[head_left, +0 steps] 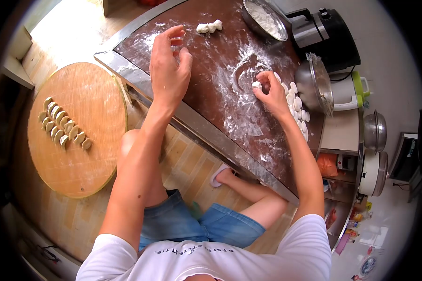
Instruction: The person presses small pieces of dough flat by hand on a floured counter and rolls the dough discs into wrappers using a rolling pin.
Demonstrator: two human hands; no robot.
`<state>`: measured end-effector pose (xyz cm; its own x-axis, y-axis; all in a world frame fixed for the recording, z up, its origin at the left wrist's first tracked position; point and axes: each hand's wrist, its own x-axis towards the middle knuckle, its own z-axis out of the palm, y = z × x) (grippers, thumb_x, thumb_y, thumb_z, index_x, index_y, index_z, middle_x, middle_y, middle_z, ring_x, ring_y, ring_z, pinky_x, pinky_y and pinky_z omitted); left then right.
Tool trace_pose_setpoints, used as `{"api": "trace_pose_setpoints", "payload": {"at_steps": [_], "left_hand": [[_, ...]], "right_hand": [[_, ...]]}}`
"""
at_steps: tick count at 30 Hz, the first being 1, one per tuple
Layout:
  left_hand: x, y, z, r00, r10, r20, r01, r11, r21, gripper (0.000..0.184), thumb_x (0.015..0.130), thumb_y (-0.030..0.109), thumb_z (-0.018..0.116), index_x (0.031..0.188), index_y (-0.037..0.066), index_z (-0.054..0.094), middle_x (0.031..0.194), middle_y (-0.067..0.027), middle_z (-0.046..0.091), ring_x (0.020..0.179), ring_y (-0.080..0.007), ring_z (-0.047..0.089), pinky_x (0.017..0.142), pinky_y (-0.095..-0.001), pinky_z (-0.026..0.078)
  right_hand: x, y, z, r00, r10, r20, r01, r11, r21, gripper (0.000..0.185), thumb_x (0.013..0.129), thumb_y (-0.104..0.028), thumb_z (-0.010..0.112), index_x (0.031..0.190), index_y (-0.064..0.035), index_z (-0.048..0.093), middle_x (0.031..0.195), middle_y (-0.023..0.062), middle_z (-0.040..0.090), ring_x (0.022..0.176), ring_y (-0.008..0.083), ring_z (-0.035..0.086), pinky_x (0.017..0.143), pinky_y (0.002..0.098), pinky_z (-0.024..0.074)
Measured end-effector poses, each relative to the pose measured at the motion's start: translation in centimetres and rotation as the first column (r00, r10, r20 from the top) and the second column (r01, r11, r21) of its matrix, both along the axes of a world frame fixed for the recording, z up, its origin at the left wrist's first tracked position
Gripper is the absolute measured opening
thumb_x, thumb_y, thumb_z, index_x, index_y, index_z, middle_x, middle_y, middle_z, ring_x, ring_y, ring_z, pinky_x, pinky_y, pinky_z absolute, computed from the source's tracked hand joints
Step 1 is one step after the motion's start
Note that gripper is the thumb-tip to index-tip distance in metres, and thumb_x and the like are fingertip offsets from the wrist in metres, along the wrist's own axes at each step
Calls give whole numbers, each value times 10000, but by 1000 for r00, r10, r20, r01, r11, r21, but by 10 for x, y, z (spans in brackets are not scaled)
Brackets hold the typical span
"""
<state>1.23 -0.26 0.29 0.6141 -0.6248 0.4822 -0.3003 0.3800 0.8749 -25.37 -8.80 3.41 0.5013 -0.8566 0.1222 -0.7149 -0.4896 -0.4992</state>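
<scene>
My right hand (271, 93) pinches a small white dough piece (256, 85) between thumb and fingers, over the floured brown tabletop (211, 61). Beside and behind that hand lie several flat white dough pieces (293, 100), some overlapping. My left hand (170, 63) is raised over the table's left part, its fingers curved and apart from the thumb, holding nothing. Beyond it, near the far edge, a short lumpy strip of dough (209, 26) rests on the table.
At the left, a round wooden board (79, 168) bears rows of dumplings (63, 124). Along the table's right side stand a bowl of flour (266, 21), a metal bowl (312, 84) with a plastic cover, and a black appliance (328, 40). My legs are below the table's front edge.
</scene>
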Motion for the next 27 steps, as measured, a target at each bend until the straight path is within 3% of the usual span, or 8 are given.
{"api": "trace_pose_setpoints", "payload": {"at_steps": [2,5,9,13,14,18,21,27], "left_hand": [[-1,-3,-2,999,14,32,-14,1000,-19,359,790,-27,526,1146,16,535,1036,-116,568,934,-220,583,790,-328,491],[-4,-3,2,999,5,41,-5,1000,-10,352,790,-24,527,1139,12,536,1032,-118,569,929,-224,584,790,-329,490],[-3,-2,-2,995,6,96,-11,999,49,347,854,-2,495,1198,38,528,1159,-97,583,1026,-186,584,827,-295,496],[-2,-3,-4,997,15,76,-12,999,-33,344,809,-19,522,1151,17,539,1072,-112,579,963,-212,589,795,-314,498],[-1,-3,-5,997,2,76,0,1000,-25,348,831,-14,515,1175,28,534,1115,-101,582,996,-198,587,813,-304,496],[-7,3,-3,996,-73,48,74,997,1,352,855,-9,514,1202,46,529,1159,-88,590,1031,-180,584,832,-288,495],[-7,3,-3,997,-67,43,67,998,17,352,857,-1,512,1204,56,531,1165,-83,592,1046,-175,577,838,-285,490],[4,2,-9,997,2,76,-3,1000,22,349,858,15,511,1203,60,533,1165,-75,596,1048,-180,582,845,-298,489]], "right_hand": [[4,6,15,993,13,-115,-9,999,37,263,761,-101,669,996,-24,581,871,60,588,758,133,557,711,252,460],[21,12,7,951,-31,306,-28,982,185,252,771,-87,672,999,-26,584,898,62,604,787,124,601,721,238,478],[36,35,5,997,59,54,-63,995,76,201,772,-64,650,951,-14,572,905,75,609,798,142,616,719,269,502],[7,65,6,987,159,-12,-158,985,65,285,745,-41,640,1028,-43,609,928,74,592,783,167,608,696,271,503],[-2,69,7,994,105,-18,-101,982,158,334,735,-81,662,1065,-62,618,974,72,567,865,191,583,761,292,485],[7,69,22,962,153,-228,-169,984,-50,451,753,-320,697,1135,-99,603,1093,110,493,1091,271,434,945,399,367],[38,41,15,994,33,-108,-60,965,-256,668,897,-615,419,1332,-109,446,1276,164,438,1213,340,367,1051,493,247],[42,40,-41,963,-41,-268,-17,977,-211,785,890,-683,319,1444,-131,253,1479,207,224,1409,368,114,1095,615,45]]}}
